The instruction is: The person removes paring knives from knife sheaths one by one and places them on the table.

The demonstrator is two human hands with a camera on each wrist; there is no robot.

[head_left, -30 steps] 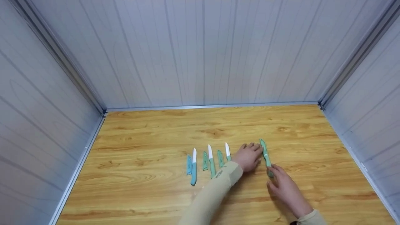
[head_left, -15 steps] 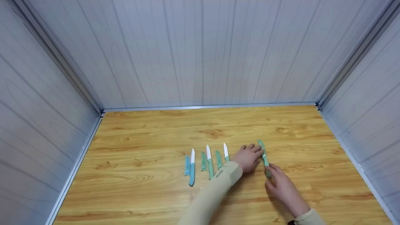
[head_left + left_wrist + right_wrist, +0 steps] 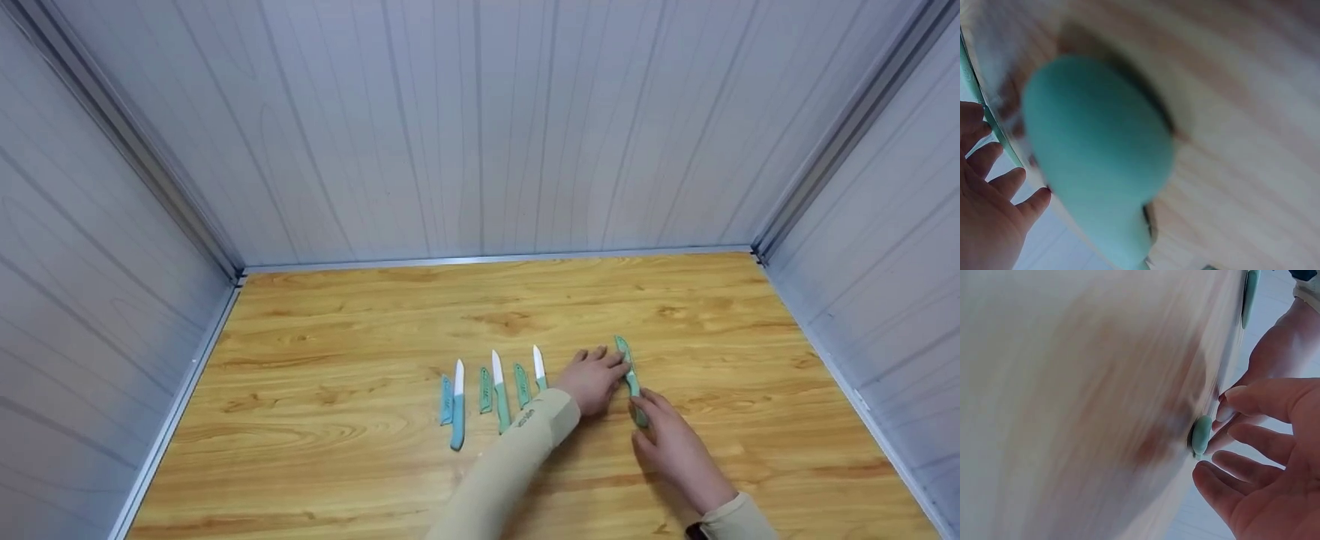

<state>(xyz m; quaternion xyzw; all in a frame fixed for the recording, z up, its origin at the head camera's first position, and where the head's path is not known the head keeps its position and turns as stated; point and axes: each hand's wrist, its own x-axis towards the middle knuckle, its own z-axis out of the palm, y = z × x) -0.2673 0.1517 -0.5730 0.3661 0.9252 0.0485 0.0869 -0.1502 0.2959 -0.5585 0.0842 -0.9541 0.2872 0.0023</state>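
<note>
In the head view, a green paring knife [image 3: 633,385] in its green sheath lies on the table at the right of a row of knives. My left hand [image 3: 594,381] lies flat with extended fingers, their tips at the sheath. At the handle's lower end, my right hand [image 3: 675,442] touches with its fingertips, the thumb apart from it. The right wrist view has those fingers loosely spread near the handle end [image 3: 1202,434]. A blurred green handle [image 3: 1095,146] fills much of the left wrist view, beside the left fingers.
Left of my hands lie a blue knife [image 3: 457,412] beside its blue sheath [image 3: 446,400], and two green knives with white blades beside green sheaths [image 3: 486,390]. My left sleeve [image 3: 517,457] covers part of one. Pale panel walls [image 3: 480,135] enclose the wooden table [image 3: 337,337].
The whole scene has shifted slightly left in the head view. Both hands keep nearly the same place by the sheathed knife, which has moved little if at all.
</note>
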